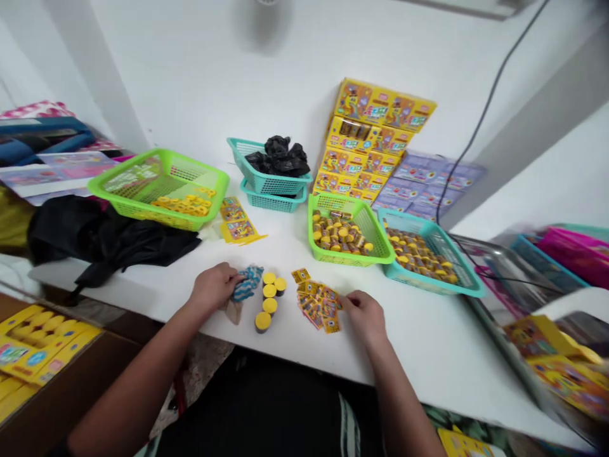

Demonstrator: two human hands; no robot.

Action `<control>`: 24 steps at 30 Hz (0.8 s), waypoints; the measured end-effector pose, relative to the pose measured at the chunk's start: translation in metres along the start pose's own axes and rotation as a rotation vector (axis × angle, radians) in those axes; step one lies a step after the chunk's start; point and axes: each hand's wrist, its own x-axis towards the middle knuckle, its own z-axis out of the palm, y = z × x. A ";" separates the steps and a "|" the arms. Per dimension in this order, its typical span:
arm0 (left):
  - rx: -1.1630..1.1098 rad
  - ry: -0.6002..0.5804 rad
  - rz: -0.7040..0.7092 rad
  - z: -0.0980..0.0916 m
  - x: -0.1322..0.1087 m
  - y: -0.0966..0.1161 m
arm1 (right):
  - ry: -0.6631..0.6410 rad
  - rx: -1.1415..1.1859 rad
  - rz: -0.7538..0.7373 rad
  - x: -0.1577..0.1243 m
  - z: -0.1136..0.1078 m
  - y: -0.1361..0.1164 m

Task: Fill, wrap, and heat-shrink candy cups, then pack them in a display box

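Note:
My left hand rests on the white table, fingers curled around a blue-and-white patterned bundle. Just right of it stand several small yellow-capped containers in a short cluster. My right hand lies further right, its fingertips pinching at the edge of a spread pile of small yellow printed cards. What the fingers hold beyond a card edge is hard to make out.
A green basket and a teal basket hold more capped containers. Behind are stacked teal baskets with a black bag, a large green basket, stacked yellow printed boxes, a black cloth and a hanging cable.

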 end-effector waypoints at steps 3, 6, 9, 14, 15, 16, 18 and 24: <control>0.030 0.017 -0.014 -0.002 -0.002 0.001 | -0.007 -0.028 0.007 0.005 0.001 -0.004; -0.045 0.167 -0.072 -0.014 -0.006 0.012 | -0.019 -0.047 0.011 0.013 0.004 -0.008; -0.281 0.275 -0.046 -0.024 -0.012 0.045 | -0.066 -0.059 0.006 0.024 0.008 -0.012; -0.713 0.023 0.279 -0.017 -0.026 0.122 | -0.078 -0.032 -0.018 0.029 0.005 -0.015; -0.733 -0.031 0.328 -0.012 -0.030 0.133 | -0.065 -0.024 -0.028 0.026 0.003 -0.015; -0.740 -0.078 0.367 -0.007 -0.033 0.143 | -0.058 -0.018 -0.042 0.022 0.002 -0.015; -0.731 -0.134 0.422 0.005 -0.038 0.154 | -0.068 -0.003 -0.071 0.013 0.000 -0.014; -0.672 -0.142 0.440 0.023 -0.041 0.158 | -0.084 0.128 -0.047 0.003 0.004 -0.004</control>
